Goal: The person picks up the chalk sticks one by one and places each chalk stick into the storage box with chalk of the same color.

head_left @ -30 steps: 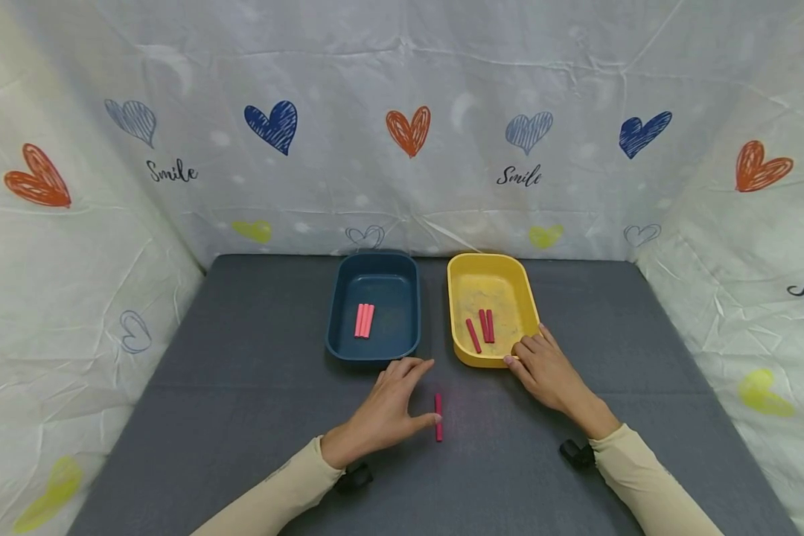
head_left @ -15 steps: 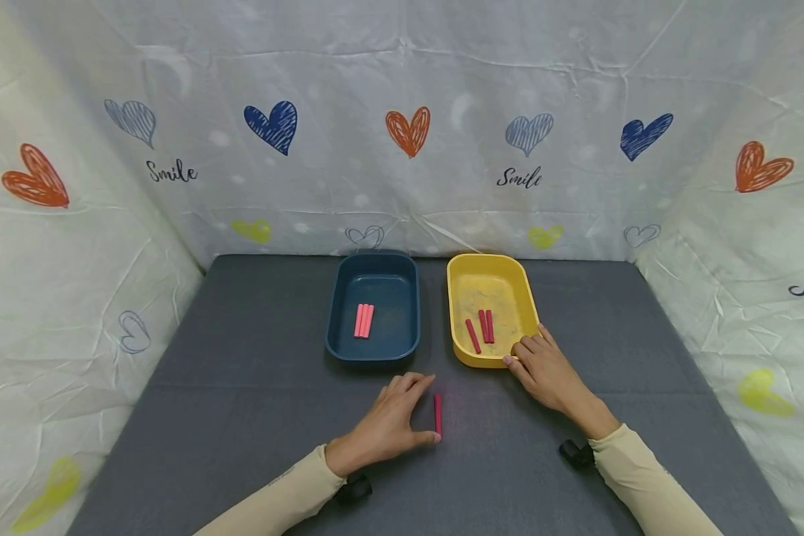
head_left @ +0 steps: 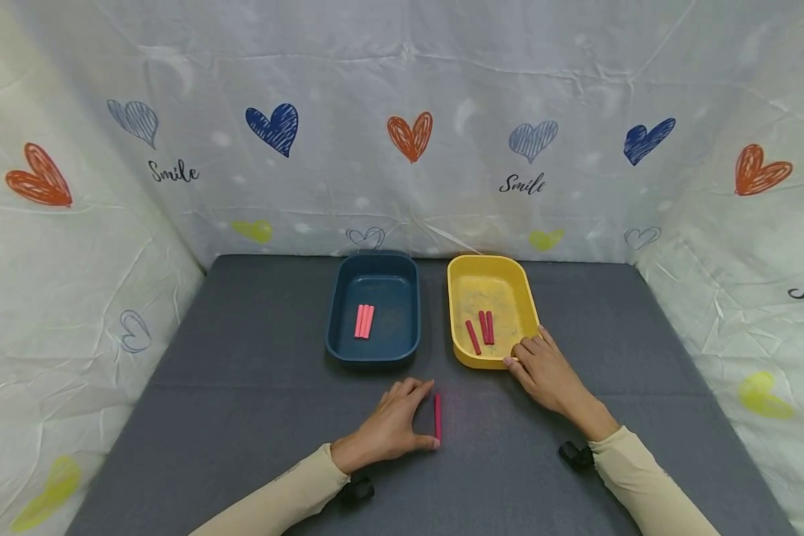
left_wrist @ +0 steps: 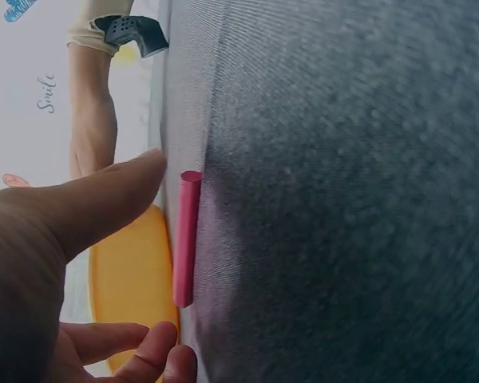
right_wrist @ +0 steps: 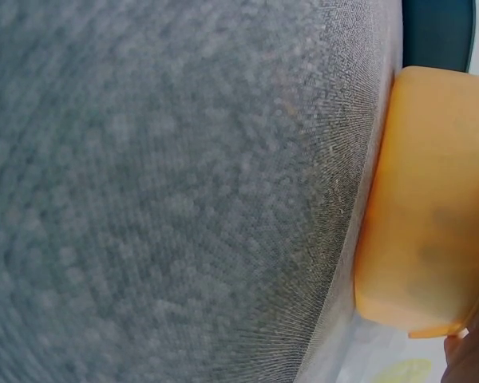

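A dark pink stick (head_left: 438, 418), slim and straight-sided, lies on the grey cloth in front of the two trays. My left hand (head_left: 390, 426) is beside it, thumb near the stick's near end and fingers near its far end. In the left wrist view, the thumb (left_wrist: 116, 199) and fingers stand apart with the stick (left_wrist: 187, 239) between them, seemingly untouched. My right hand (head_left: 545, 370) holds the near right corner of the yellow tray (head_left: 534, 298), fingers bent over its rim. Inside that tray lie 3 dark red-pink sticks (head_left: 485, 327).
Left of the yellow tray stands a dark blue tray (head_left: 333, 313) holding several light pink sticks (head_left: 364, 321) side by side. Grey cloth (head_left: 254, 335) covers the table. A white sheet (head_left: 335, 171) with printed hearts hangs behind and at both sides.
My left hand has moved back towards me, from near the blue tray to alongside the dark pink stick. The right hand has stayed at the yellow tray's corner.
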Available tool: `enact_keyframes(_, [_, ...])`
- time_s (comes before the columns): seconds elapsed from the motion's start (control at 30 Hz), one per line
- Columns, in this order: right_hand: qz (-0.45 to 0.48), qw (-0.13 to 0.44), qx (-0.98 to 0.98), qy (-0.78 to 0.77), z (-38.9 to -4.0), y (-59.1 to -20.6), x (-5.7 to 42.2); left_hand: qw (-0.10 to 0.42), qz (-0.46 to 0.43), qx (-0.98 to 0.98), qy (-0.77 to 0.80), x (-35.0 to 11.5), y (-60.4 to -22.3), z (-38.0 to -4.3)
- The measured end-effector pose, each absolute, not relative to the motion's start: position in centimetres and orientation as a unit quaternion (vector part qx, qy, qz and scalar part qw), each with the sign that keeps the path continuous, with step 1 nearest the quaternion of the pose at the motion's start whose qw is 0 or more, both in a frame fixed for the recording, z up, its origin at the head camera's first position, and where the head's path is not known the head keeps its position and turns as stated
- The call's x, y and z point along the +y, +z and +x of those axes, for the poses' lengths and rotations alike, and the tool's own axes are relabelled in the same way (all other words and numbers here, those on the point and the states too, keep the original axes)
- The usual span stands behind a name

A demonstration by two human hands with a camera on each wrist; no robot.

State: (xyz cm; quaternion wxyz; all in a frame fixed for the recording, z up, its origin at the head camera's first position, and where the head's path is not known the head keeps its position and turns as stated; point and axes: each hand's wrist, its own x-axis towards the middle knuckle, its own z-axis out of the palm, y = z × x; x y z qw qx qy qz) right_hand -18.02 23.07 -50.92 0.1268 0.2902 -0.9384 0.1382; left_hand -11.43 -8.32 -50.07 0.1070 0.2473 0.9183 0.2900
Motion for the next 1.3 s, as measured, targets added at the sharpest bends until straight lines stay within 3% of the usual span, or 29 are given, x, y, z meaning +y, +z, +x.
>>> enact_keyframes(0.27, [0.294, 0.138, -0.936, 0.137, -17.93, -50.88, 22.87, 0.126, 0.234, 0.921, 0.284, -8.44, -50.59, -11.69])
enact_keyframes(1.3, [0.287, 0.130, -0.940, 0.131, -17.74, -50.84, 22.58, 0.104, 0.234, 0.933, 0.254, -8.11, -50.65, -11.66])
